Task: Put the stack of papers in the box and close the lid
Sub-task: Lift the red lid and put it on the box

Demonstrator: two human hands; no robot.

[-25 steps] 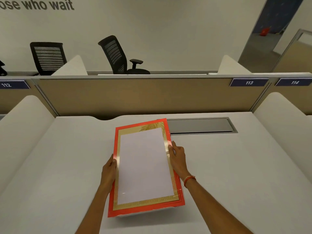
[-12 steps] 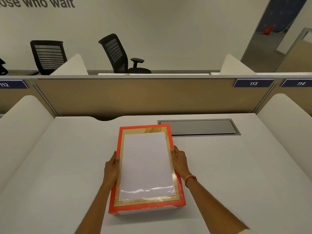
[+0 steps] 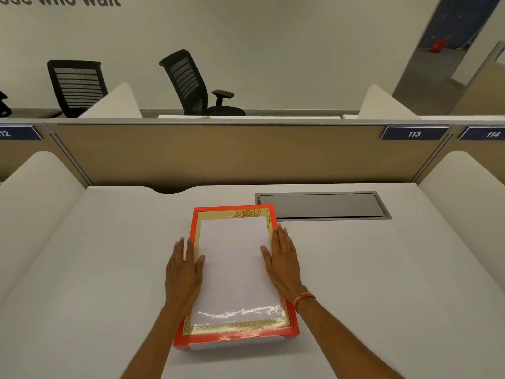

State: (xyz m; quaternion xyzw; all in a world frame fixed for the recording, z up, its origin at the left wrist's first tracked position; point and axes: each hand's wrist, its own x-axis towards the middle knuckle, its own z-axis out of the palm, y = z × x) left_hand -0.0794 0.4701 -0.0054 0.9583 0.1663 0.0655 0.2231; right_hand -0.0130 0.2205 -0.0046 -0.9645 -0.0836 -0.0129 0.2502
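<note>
Partition plates [image 3: 414, 133] read 113 and 114.

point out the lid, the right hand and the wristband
lid [image 3: 232, 269]: head view, middle of its clear window.
right hand [image 3: 282, 258]: head view, back of the hand, flat on the lid's right edge.
wristband [image 3: 304, 299]: head view, orange band on the right wrist.

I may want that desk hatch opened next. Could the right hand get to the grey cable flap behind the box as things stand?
Probably yes. The right hand lies flat on the lid, holding nothing, and the grey cable flap sits just beyond its fingertips on the desk, with nothing between them.
</note>
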